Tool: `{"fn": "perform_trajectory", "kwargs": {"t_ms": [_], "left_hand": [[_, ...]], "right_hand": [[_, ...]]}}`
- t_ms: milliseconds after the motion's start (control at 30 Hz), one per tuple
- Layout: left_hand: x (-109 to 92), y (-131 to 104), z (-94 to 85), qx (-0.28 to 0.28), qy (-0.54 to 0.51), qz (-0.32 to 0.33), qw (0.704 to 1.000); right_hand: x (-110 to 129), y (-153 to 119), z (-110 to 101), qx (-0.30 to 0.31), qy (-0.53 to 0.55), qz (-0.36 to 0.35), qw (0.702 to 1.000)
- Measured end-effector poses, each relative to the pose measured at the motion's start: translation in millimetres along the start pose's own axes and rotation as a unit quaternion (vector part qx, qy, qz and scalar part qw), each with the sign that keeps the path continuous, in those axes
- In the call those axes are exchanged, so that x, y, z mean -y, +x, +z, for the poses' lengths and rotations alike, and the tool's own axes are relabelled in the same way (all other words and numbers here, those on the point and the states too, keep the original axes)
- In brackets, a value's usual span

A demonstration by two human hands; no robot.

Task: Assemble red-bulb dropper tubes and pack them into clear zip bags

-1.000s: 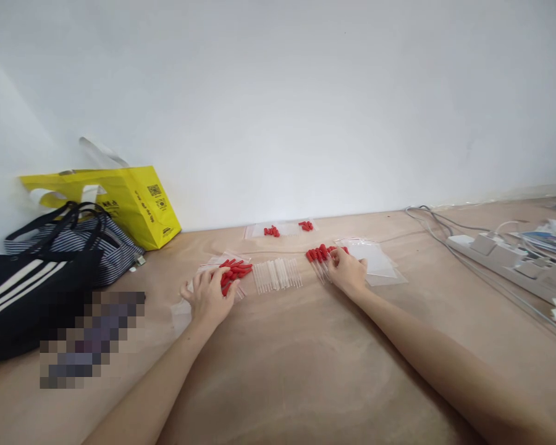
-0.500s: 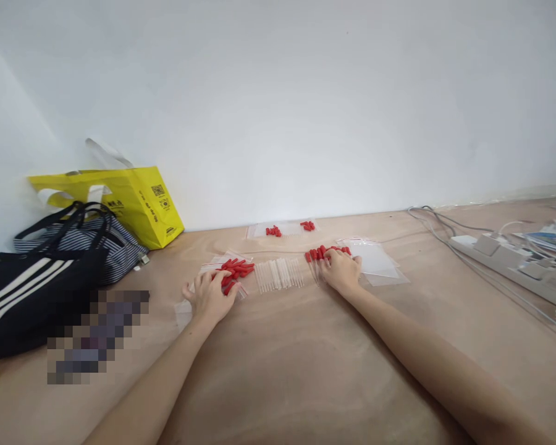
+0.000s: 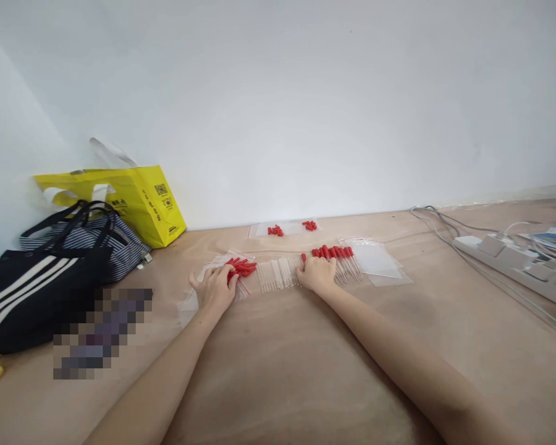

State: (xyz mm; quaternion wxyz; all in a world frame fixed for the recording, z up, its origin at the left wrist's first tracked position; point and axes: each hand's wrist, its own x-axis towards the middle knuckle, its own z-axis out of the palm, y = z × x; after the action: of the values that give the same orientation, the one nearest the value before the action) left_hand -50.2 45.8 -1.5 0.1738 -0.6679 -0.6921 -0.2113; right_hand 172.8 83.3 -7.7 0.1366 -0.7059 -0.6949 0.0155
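My left hand (image 3: 215, 288) is at a loose pile of red rubber bulbs (image 3: 243, 267), its thumb and forefinger closed around a bulb at the near side; the other fingers are bent. My right hand (image 3: 318, 274) is closed at the right end of a row of clear thin tubes (image 3: 278, 274). A single red bulb (image 3: 303, 257) shows just past its fingertips, on a dropper whose tube is mostly hidden by the hand. To the right of that hand lies a row of droppers (image 3: 347, 262) with red bulbs on their far ends.
Clear zip bags (image 3: 380, 262) lie right of the droppers, with more bags (image 3: 188, 304) under the left pile. Two small red heaps sit on a bag (image 3: 290, 229) by the wall. Bags (image 3: 37, 290) stand left; a power strip (image 3: 514, 266) and cables lie right.
My right hand has moved left from the row of red-bulbed droppers to the end of the clear tubes, uncovering that row. My left hand's fingers have closed in on the red pile.
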Motion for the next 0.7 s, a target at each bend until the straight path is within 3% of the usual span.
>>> {"fn": "perform_trajectory", "kwargs": {"t_ms": [200, 367, 567, 700], "left_hand": [[-3.0, -2.6, -6.3, -0.036, -0.001, 0.024, 0.999], [-26.1, -20.3, -25.2, -0.088, -0.064, 0.096, 0.989], [-63.6, -50.3, -27.8, 0.045, -0.218, 0.218, 0.95], [-69.5, -56.8, -22.8, 0.094, -0.238, 0.224, 0.94]], "right_hand": [[-1.2, 3.3, -1.5, 0.023, -0.007, 0.014, 1.0], [0.1, 3.6, -0.1, 0.026, -0.006, 0.003, 1.0], [-11.4, -4.3, -4.9, -0.008, 0.002, -0.026, 1.0], [-36.0, -23.3, -2.3, -0.088, 0.082, -0.136, 0.983]]}}
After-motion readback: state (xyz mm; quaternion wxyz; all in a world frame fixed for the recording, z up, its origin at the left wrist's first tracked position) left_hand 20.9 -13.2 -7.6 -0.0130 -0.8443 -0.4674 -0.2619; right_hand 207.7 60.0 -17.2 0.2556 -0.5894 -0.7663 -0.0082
